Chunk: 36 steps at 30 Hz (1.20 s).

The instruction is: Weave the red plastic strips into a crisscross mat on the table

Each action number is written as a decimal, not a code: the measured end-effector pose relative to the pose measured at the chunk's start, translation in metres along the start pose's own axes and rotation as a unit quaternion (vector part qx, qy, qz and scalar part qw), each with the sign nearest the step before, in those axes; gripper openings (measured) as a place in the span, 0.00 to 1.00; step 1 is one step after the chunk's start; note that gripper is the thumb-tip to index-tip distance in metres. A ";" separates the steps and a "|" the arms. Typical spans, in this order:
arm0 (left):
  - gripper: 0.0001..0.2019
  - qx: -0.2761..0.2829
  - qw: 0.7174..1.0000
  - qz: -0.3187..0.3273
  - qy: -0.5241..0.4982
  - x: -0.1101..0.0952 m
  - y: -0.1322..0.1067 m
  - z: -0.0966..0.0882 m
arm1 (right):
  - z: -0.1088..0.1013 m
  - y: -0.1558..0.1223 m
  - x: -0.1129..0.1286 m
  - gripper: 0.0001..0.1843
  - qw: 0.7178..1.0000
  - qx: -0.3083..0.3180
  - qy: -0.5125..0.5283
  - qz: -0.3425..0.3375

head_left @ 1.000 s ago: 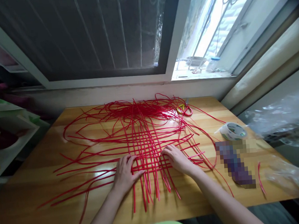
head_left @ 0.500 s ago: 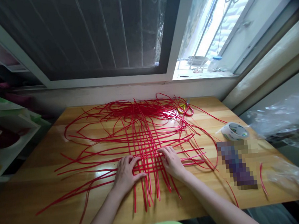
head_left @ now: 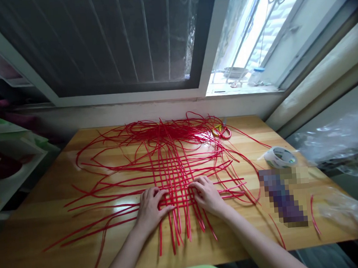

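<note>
Thin red plastic cords cross over and under each other in a loose lattice [head_left: 175, 169] in the middle of the table. My left hand [head_left: 151, 207] rests on the lattice's left near edge, with thumb and index finger apart and cords showing between them. At the right near edge, my right hand [head_left: 206, 194] has its fingers curled in on the cords. Its thumb and the exact spot of its grip are hidden. Loose cord ends stick out toward me and to both sides of the lattice.
Behind the lattice lies a tangled heap of red cord [head_left: 166, 131]. Scissors [head_left: 224, 131] with yellow and red handles sit beside it. To the right are a roll of tape [head_left: 280, 157], a pixelated dark item [head_left: 283, 198], a short cord piece [head_left: 314, 216] and clear plastic [head_left: 343, 212].
Both hands stay at nearly the same places. My right fingers have curled in a little more, and one long cord end at the left has shifted slightly.
</note>
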<state>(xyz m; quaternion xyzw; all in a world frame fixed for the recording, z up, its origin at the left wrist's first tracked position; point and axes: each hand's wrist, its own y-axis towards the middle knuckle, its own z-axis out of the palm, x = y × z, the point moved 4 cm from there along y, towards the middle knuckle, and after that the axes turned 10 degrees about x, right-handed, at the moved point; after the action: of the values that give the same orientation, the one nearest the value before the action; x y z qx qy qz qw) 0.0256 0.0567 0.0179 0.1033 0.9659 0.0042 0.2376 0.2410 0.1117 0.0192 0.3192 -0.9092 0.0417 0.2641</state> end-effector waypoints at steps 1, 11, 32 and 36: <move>0.22 -0.006 1.000 0.000 -0.003 -0.001 0.000 0.000 | -0.001 0.000 0.002 0.16 1.000 0.006 -0.005 0.001; 0.27 0.025 0.999 0.013 -0.022 -0.019 0.012 0.017 | -0.003 -0.005 0.007 0.13 0.999 0.027 -0.016 -0.013; 0.27 -0.012 0.999 0.037 0.002 -0.021 0.010 0.015 | 0.003 -0.009 0.013 0.17 0.998 -0.007 -0.050 -0.035; 0.29 0.022 0.992 0.114 0.051 -0.029 0.010 0.014 | 0.013 -0.011 0.022 0.27 0.994 0.030 -0.066 -0.086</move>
<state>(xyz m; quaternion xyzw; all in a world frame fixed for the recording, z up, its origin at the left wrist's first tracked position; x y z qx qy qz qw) 0.0590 0.0600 0.0191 0.2178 0.9584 0.0151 0.1841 0.2273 0.0878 0.0179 0.4056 -0.8923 0.0252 0.1967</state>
